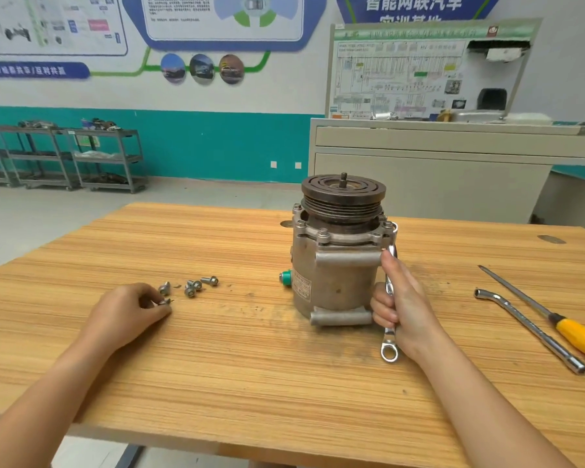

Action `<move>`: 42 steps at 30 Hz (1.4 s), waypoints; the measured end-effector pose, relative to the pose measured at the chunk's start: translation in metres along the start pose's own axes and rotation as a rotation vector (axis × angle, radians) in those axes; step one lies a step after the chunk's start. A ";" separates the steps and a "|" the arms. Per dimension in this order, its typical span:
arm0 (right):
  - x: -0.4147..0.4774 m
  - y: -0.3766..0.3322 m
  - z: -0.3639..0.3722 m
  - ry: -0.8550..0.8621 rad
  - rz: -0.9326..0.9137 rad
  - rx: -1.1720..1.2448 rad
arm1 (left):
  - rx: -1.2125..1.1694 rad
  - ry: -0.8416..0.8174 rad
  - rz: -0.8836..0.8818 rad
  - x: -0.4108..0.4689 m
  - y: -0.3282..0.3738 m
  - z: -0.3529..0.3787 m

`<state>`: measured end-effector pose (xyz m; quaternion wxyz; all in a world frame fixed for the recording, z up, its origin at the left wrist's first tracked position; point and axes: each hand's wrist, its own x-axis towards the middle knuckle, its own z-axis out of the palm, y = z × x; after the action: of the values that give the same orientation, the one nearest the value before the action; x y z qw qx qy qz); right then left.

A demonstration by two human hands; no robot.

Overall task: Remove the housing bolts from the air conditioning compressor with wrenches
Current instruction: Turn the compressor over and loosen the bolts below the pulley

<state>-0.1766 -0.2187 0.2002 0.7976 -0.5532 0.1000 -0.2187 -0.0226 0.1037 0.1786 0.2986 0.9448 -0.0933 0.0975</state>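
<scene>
**A:** The left grip: what is it doing?

**B:** It rests low on the wooden surface with its fingers curled, thumb and fingertips pinching one small bolt. Just past those fingertips lie the loose bolts, a little cluster of four or so, apart from each other.

**A:** And the compressor?

**B:** The compressor stands upright to the right of the left grip, well apart from it and between the two grips. Its grooved pulley faces up, with a threaded stub at the centre. A green cap sticks out of the side facing the left grip. Several flange bolts sit in the rim below the pulley.

**A:** The right grip?

**B:** The right grip is just beside the compressor's right flank, clamped round a combination wrench, with the fingers wrapped about the shaft and the thumb laid up along it. The wrench stands nearly upright. Its top end is up at a bolt on the right edge of the flange, though I cannot tell whether it is seated on the head. Its ring end hangs below the palm, above the surface.

**A:** Anything further right?

**B:** A bent socket wrench lies on the surface well to the right of that grip. Just beyond it is a screwdriver with a yellow handle, lying roughly parallel to it.
</scene>
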 end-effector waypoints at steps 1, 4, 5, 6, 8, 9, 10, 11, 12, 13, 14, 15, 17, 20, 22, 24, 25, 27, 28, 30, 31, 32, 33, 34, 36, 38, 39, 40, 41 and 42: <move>0.000 0.000 0.000 -0.004 0.001 -0.002 | 0.003 -0.003 -0.008 0.001 0.001 0.000; -0.001 0.000 0.000 -0.007 0.003 -0.010 | -0.023 0.033 -0.015 -0.004 0.004 0.002; -0.001 -0.001 0.000 -0.006 0.002 -0.013 | -0.042 0.063 0.000 -0.007 0.008 0.003; -0.002 -0.001 0.001 -0.003 0.002 -0.018 | -0.069 0.094 0.028 -0.009 0.015 0.005; -0.002 -0.002 0.001 0.002 0.003 -0.030 | -0.185 0.134 0.136 -0.014 0.041 0.011; -0.002 -0.002 0.002 0.007 0.004 -0.034 | -0.265 0.126 0.206 -0.017 0.060 0.016; -0.002 -0.002 0.002 0.011 0.002 -0.036 | -0.344 0.101 0.275 -0.019 0.080 0.021; -0.002 -0.002 0.002 0.012 -0.004 -0.035 | -0.419 0.067 0.333 -0.020 0.100 0.025; -0.002 -0.002 0.001 0.014 -0.012 -0.035 | -0.490 0.027 0.371 -0.020 0.120 0.030; -0.002 -0.002 0.001 0.018 -0.019 -0.038 | -0.566 -0.018 0.389 -0.020 0.137 0.035; -0.002 -0.002 0.001 0.024 -0.028 -0.044 | -0.638 -0.069 0.392 -0.018 0.152 0.040; -0.002 -0.002 0.001 0.034 -0.039 -0.054 | -0.695 -0.122 0.388 -0.016 0.163 0.044; -0.002 -0.002 0.000 0.067 -0.069 -0.087 | -0.747 -0.207 0.385 -0.013 0.176 0.054; -0.002 -0.005 -0.002 0.129 -0.122 -0.130 | -0.826 -0.205 0.372 -0.014 0.177 0.066; -0.002 -0.008 -0.002 0.141 -0.160 -0.150 | -0.798 -0.158 0.382 -0.018 0.175 0.072; -0.003 -0.012 0.001 0.146 -0.182 -0.158 | -0.758 -0.124 0.391 -0.024 0.176 0.077; -0.003 -0.015 0.002 0.148 -0.192 -0.156 | -0.769 -0.116 0.383 -0.027 0.176 0.078; -0.001 -0.020 0.004 0.154 -0.208 -0.141 | -0.806 -0.091 0.358 -0.030 0.178 0.078; 0.000 -0.022 0.004 0.154 -0.213 -0.135 | -0.823 -0.082 0.352 -0.031 0.178 0.078; 0.001 -0.026 0.004 0.153 -0.210 -0.138 | -0.850 -0.081 0.354 -0.032 0.178 0.079; 0.002 -0.027 0.004 0.152 -0.208 -0.145 | -0.861 -0.087 0.355 -0.032 0.179 0.079; 0.003 -0.028 0.004 0.150 -0.207 -0.152 | -0.872 -0.089 0.352 -0.033 0.179 0.079; 0.004 -0.029 0.004 0.152 -0.205 -0.159 | -0.889 -0.091 0.345 -0.033 0.179 0.079; 0.005 -0.029 0.005 0.159 -0.202 -0.163 | -0.913 -0.091 0.340 -0.033 0.180 0.079; 0.007 -0.029 0.006 0.183 -0.202 -0.159 | -0.960 -0.084 0.343 -0.033 0.180 0.080; 0.007 -0.031 0.008 0.214 -0.208 -0.137 | -0.985 -0.080 0.350 -0.032 0.178 0.082; 0.008 -0.033 0.009 0.230 -0.213 -0.131 | -0.990 -0.091 0.356 -0.030 0.177 0.084; 0.007 -0.036 0.010 0.245 -0.222 -0.139 | -0.993 -0.117 0.365 -0.026 0.174 0.086; 0.006 -0.038 0.012 0.254 -0.234 -0.159 | -0.990 -0.159 0.373 -0.021 0.171 0.087; 0.005 -0.040 0.013 0.256 -0.245 -0.187 | -0.979 -0.206 0.375 -0.014 0.168 0.087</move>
<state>-0.1769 -0.2216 0.2425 0.6909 -0.6005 0.1524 -0.3726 -0.0644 -0.0799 0.1971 0.6712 0.6668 -0.3239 0.0011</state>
